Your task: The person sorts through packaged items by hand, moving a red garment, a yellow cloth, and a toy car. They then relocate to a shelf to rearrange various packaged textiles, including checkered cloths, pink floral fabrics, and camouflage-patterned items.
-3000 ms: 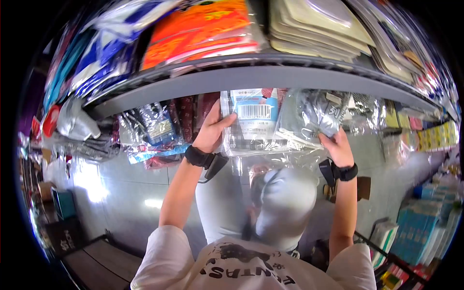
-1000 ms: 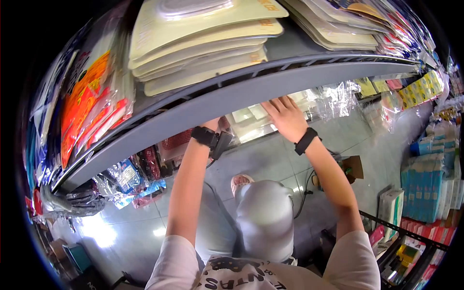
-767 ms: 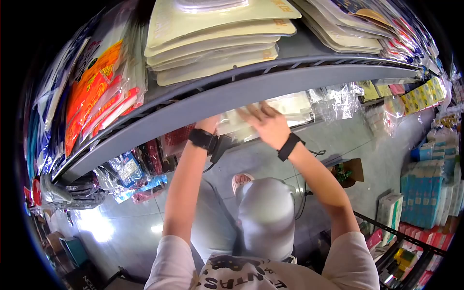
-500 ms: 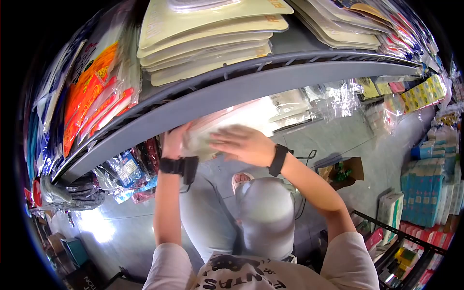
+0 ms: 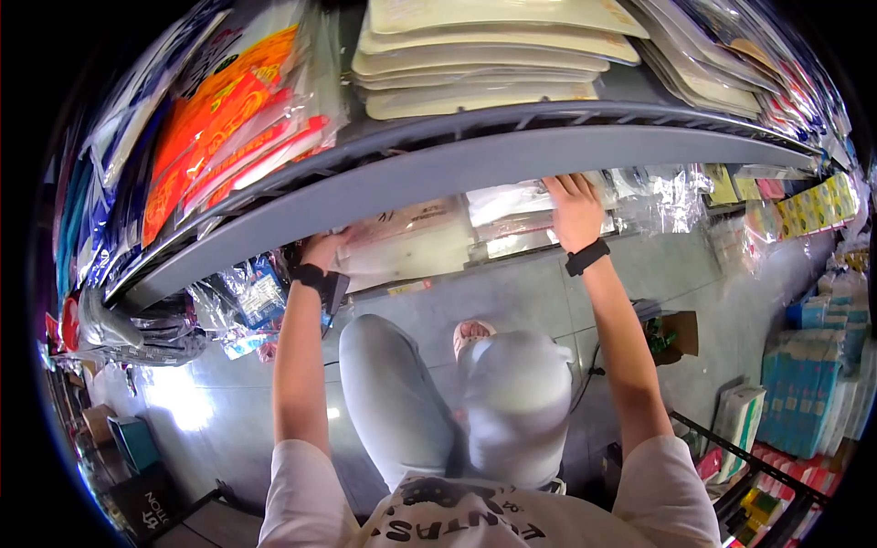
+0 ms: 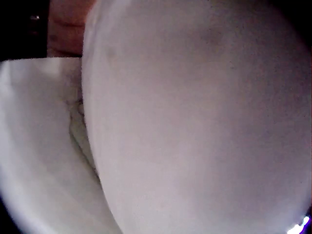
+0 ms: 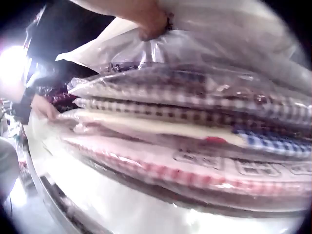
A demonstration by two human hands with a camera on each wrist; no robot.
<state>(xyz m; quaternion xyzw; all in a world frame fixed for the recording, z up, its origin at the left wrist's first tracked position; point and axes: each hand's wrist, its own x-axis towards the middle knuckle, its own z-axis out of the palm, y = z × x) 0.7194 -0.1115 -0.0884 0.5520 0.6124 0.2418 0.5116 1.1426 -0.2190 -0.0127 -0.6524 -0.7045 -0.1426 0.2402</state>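
Note:
In the head view my left hand point(image 5: 324, 248) is at the left end of a flat, pale packet in clear plastic point(image 5: 406, 247) under the upper shelf's lip; some of its fingers are hidden. Farther right, my right hand point(image 5: 577, 215) reaches over a white plastic packet point(image 5: 512, 203). The right wrist view shows that hand's thumb side pinching creased clear plastic point(image 7: 146, 51) at the top of a stack. Below lie bagged cloths with brown, blue and red checks point(image 7: 165, 173). Pale material point(image 6: 195, 117) fills most of the left wrist view.
A grey shelf lip point(image 5: 475, 151) curves above both hands. Cream card packs point(image 5: 493, 55) and orange packets point(image 5: 233, 119) sit on that shelf. Crinkled clear bags point(image 5: 667, 196) lie to the right, and a cardboard box point(image 5: 676, 338) stands on the floor.
The barcoded packet held three seconds ago is out of both hands. Since half a second ago, my right hand has moved right, away from the left hand, and the pale packets between them show more clearly.

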